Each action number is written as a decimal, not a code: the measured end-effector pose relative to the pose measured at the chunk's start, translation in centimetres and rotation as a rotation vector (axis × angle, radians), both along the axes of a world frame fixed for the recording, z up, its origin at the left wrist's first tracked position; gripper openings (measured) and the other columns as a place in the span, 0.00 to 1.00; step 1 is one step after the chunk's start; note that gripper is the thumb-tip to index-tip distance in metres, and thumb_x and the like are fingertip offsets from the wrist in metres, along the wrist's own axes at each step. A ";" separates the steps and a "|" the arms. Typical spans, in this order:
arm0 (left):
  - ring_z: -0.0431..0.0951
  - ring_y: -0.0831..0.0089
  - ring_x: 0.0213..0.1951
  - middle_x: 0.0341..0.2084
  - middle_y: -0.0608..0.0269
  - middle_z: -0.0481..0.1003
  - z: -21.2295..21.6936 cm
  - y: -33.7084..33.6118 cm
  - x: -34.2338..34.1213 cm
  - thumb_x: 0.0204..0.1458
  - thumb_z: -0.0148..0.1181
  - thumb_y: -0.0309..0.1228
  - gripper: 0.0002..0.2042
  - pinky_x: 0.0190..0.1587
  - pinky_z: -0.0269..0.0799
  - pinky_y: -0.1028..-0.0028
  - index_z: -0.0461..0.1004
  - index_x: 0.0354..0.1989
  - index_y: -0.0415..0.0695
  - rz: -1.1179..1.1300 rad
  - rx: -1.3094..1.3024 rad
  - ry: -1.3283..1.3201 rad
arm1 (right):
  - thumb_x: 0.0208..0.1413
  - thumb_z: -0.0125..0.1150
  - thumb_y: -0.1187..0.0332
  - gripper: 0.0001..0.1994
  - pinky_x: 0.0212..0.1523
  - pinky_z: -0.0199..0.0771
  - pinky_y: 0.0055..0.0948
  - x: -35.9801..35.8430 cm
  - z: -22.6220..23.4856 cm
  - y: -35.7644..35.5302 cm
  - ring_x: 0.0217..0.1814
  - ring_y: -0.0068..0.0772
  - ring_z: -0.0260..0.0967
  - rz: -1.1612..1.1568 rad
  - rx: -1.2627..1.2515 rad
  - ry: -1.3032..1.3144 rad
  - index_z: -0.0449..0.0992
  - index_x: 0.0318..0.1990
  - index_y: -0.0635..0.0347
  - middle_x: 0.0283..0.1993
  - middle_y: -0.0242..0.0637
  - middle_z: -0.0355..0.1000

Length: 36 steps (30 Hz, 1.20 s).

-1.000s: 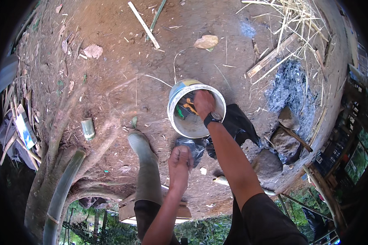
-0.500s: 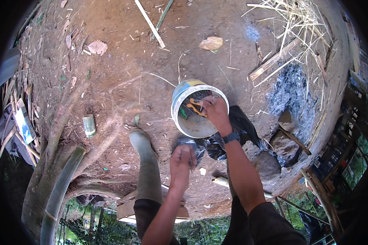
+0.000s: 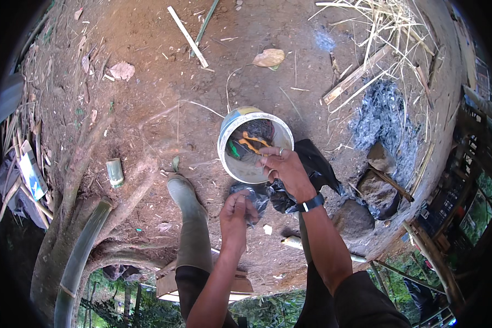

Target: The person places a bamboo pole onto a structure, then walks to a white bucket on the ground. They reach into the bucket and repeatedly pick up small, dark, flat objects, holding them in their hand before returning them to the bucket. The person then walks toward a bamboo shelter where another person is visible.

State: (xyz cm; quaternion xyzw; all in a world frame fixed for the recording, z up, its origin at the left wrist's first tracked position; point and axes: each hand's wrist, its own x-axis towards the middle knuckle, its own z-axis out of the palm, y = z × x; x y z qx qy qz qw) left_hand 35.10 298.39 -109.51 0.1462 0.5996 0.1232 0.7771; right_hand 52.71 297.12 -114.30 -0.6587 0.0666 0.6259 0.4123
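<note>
A whitish bucket (image 3: 228, 159) with a worn rim stands tilted on the soil. Inside it lie orange handles (image 3: 248, 143), a green piece (image 3: 234, 149) and dark material. My right hand (image 3: 286, 170), wearing a ring and a dark wristband, is over the bucket's near right rim. Its fingers are curled together; anything thin between them is too small to name. Lower and to the left, my left hand (image 3: 236, 217) is closed with thumb on fingers, and its contents are hidden. Beside it lies crumpled clear plastic (image 3: 255, 198); a black plastic bag (image 3: 317, 162) spreads right of the bucket.
My boot (image 3: 186, 199) stands left of the bucket. A cut bamboo piece (image 3: 115, 173) and tree roots (image 3: 128, 210) lie farther left. To the right are grey ash (image 3: 385, 117), stones (image 3: 353, 220) and a wood strip (image 3: 355, 76), with straw (image 3: 385, 22) beyond.
My right hand has drawn back from inside the bucket toward its near rim. The left hand has shifted slightly left in view, as has the whole scene.
</note>
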 end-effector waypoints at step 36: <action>0.67 0.75 0.22 0.22 0.66 0.68 0.1 1.2 -0.6 0.62 0.43 0.39 0.15 0.26 0.64 0.74 0.69 0.35 0.41 0.096 -0.167 -0.038 | 0.47 0.58 0.69 0.08 0.40 0.70 0.48 -1.1 -12.8 4.9 0.38 0.58 0.71 0.918 -0.109 -0.974 0.76 0.32 0.65 0.36 0.54 0.73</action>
